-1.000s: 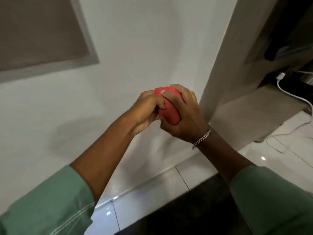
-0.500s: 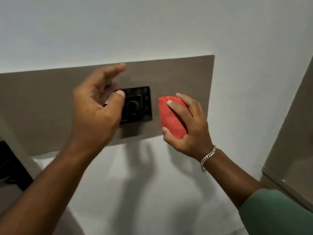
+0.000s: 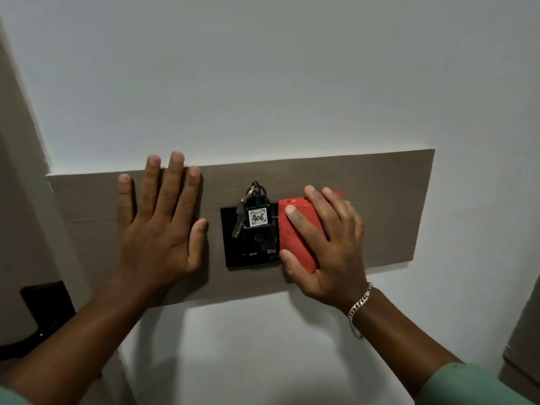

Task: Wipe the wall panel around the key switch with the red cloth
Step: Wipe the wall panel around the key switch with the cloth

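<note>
Head view: red cloth point(image 3: 298, 232), folded into a pad, pressed flat to the brown wall panel point(image 3: 388, 200) under the right hand point(image 3: 327, 244), fingers curled over its top, thumb at its lower edge; the cloth overlaps the right edge of the black key switch point(image 3: 248, 247). Key tag marked 406 point(image 3: 257, 218) and keys point(image 3: 238, 219) hang on the switch. Left hand point(image 3: 160, 226), fingers spread and empty, lies flat on the panel just left of the switch.
</note>
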Motion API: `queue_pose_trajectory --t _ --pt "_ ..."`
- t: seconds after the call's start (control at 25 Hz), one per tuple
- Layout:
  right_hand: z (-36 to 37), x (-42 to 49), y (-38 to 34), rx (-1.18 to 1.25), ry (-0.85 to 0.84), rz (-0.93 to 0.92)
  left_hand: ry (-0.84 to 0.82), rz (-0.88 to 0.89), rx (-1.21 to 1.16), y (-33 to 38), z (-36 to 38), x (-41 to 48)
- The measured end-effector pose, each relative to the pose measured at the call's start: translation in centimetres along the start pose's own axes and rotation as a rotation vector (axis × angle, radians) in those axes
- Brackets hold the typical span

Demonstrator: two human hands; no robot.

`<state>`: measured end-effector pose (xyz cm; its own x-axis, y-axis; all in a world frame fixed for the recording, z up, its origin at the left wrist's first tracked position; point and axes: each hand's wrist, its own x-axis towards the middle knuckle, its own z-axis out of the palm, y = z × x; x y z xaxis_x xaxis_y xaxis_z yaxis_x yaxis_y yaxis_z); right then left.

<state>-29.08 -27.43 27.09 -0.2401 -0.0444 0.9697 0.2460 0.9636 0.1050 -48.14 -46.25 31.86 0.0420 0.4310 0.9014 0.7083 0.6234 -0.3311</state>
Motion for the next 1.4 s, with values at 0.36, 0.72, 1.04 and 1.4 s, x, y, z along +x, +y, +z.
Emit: queue_pose_trajectory --t 0.36,0.72,1.04,1.4 --pt "1.6 0.6 1.9 0.040 0.060 -0.094 0.085 -0.128 0.054 0.3 1.2 -0.3" --pt "1.5 0.8 2.5 0.021 0.034 -0.150 0.100 0.063 0.127 0.1 1.6 -1.2" --pt "1.5 0.8 2.8 0.012 0.063 -0.071 0.112 0.022 0.142 0.4 1.6 -1.5" --pt "1.0 2.1 4.4 0.034 0.048 -0.246 0.136 0.030 0.119 0.3 1.9 -1.5"
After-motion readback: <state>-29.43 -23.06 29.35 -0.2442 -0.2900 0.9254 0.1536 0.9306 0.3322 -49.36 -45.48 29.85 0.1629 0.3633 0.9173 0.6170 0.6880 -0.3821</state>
